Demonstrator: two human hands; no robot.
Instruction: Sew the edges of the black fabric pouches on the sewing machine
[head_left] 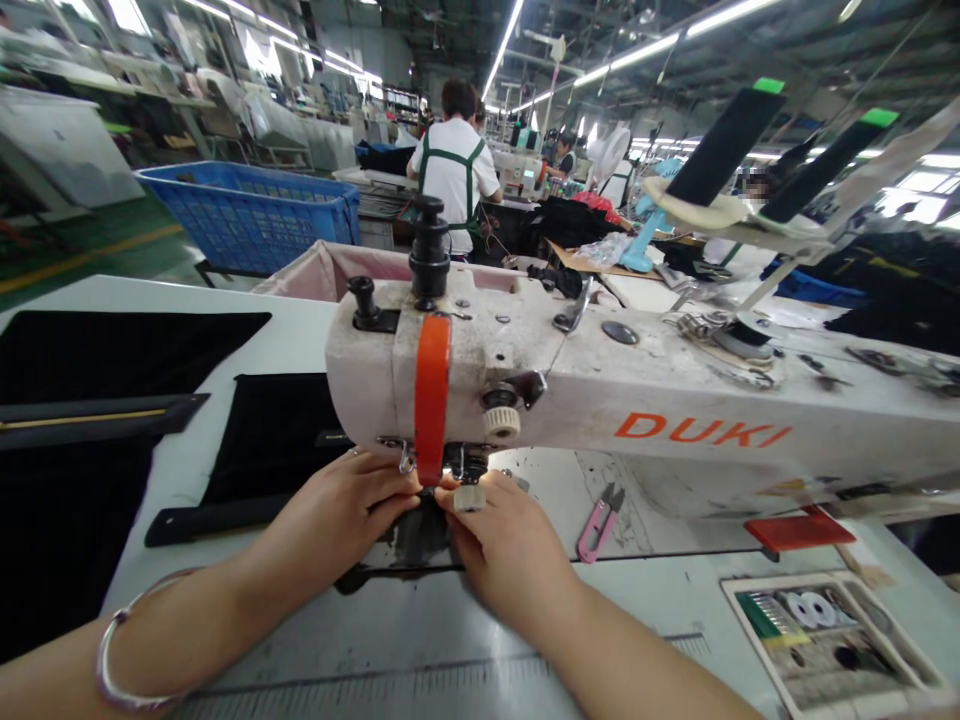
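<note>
Black cloth (pixel 274 425) lies at the left of the table (pixel 390 635); next, the left hand (pixel 360 500) bends its fingers in under the head of the sewing machine (pixel 562 405) there, beside the right hand (pixel 514 545) (whether either grip pinches anything, I cannot tell); rightward lie pink snips (pixel 598 528), then a small tray (pixel 814 685)

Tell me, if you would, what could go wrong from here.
The left hand and right hand are close together under the front of the white metal DUKI sewing machine, so fingers might get pinched. The pink-handled, dark-bladed snips lying beyond the right hand could be bumped, perhaps nicking it.
</note>
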